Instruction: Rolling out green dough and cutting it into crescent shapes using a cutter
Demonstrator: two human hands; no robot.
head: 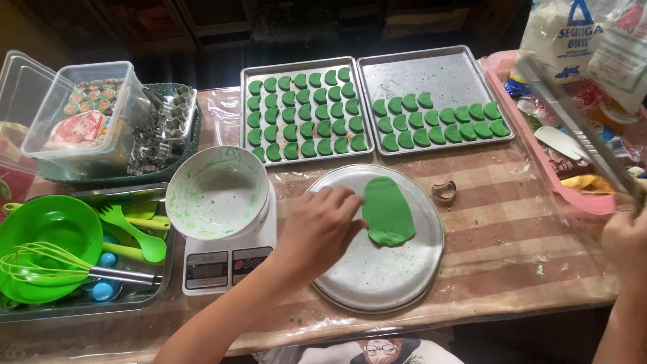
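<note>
Green dough (388,214), flattened to a rounded slab, lying on the round metal plate (350,276) near the table's front edge. Far left: clear plastic tub (101,145) holding small patterned pieces, beside a basket of metal cutters (165,135). Below, a steel tray (135,302) carrying a green bowl (50,232), a whisk (54,266), green spoon and fork. Next, a white bowl (217,192) smeared green, sitting on a kitchen scale (226,266). At the back edge, two baking trays: left tray (306,65) full of green crescents, right tray (431,74) half filled. Small metal cutter (444,190) just right of the plate. Left hand (320,229) curled, fingertips touching the dough's left edge. Right hand (627,236) at the right edge, gripping a long metal ruler (573,121), well apart from the dough.
</note>
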